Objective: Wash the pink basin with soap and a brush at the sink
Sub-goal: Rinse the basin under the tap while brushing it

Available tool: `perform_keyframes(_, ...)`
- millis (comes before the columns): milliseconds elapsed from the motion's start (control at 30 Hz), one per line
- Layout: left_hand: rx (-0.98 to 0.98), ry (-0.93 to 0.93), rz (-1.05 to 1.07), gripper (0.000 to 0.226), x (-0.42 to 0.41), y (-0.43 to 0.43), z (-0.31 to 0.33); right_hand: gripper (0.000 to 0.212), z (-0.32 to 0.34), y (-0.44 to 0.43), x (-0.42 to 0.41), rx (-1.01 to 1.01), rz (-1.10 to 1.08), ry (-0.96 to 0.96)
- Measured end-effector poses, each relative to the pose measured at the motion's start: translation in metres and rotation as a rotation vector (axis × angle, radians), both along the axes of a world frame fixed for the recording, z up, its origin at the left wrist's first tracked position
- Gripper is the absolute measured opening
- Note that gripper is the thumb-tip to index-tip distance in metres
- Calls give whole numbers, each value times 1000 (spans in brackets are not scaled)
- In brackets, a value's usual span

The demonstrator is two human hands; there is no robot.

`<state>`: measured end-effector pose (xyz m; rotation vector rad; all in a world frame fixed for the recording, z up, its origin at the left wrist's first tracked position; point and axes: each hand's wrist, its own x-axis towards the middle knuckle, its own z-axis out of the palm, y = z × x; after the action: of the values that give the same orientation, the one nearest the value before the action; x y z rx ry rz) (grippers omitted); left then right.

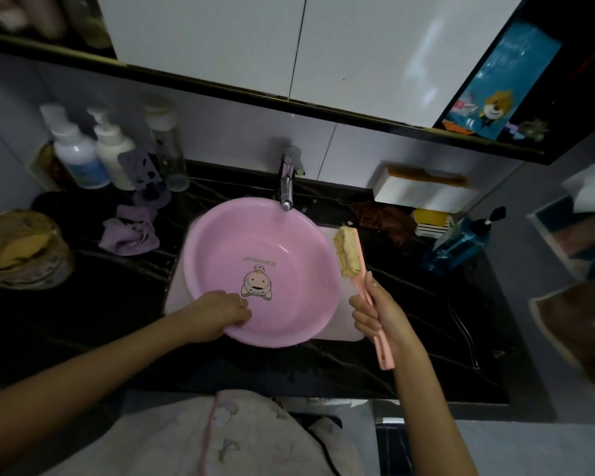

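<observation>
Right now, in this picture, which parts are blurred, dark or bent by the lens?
Head view: dim overall; the round pink plastic basin and pink-handled brush are sharp; top-left shelf blurred; glare on glossy white cabinet doors; wide lens bends the black counter.

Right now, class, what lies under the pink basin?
The pink basin sits over the white sink, whose rim shows at its right and left edges. The sink's bowl and drain are covered. The left hand grips the basin's near rim.

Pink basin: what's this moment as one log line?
left hand: grips pink basin rim | right hand: holds brush, bristles by right rim | tap: no stream visible
</observation>
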<state>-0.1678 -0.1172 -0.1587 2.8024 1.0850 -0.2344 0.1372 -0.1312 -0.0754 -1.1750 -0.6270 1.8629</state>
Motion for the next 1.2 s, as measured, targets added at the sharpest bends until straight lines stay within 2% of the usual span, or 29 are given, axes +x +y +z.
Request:
perform_keyframes(67, -315, 218, 101, 34, 2, 12, 10, 34, -3, 0, -2, -32, -14, 3)
perform_keyframes(133, -580, 249, 142, 49, 2, 30, 21, 33, -7, 1, -5, -66, -35, 12)
perform_keyframes(167, -713, 153, 172, 46, 3, 38, 29, 33, -9, 2, -5, -78, -45, 13)
perform_keyframes(233, -847, -228, 232, 31, 8, 58, 47, 33, -10, 5, -7, -87, -68, 27)
perform_keyframes(367, -637, -824, 573, 20, 35, 107, 87, 33, -10, 12, -11, -94, -135, 79)
perform_keyframes(433, -720, -1077, 823, 16, 53, 132, 103, 34, -11, 14, -14, -93, -152, 109)
perform_keyframes(500, -836, -1218, 973, 29, 69, 158, 113, 35, -14, 17, -16, -92, -165, 138)
perform_keyframes(567, -916, -1260, 1040, 36, 80, 176, 117, 36, -16, 19, -17, -100, -167, 165)
perform_keyframes(633, -975, -1305, 1067, 30, 88, 187, 117, 36, -18, 21, -17, -109, -173, 173)
perform_keyframes(733, -975, -1360, 1104, 32, 97, 199, 115, 33, -22, 26, -16, -115, -178, 120)
perform_keyframes(833, -896, -1311, 1121, 33, 101, 206, 108, 31, -25, 28, -16, -98, -145, -87)
perform_keyframes(967, -902, -1295, 1122, 29, 103, 215, 104, 33, -38, 34, -18, -81, -69, -444)
perform_keyframes(1067, -907, -1294, 1124, 29, 103, 222, 100, 37, -48, 40, -20, -89, -50, -530)
perform_keyframes(1200, -916, -1324, 1109, 28, 102, 228, 95, 37, -51, 46, -23, -94, -48, -553)
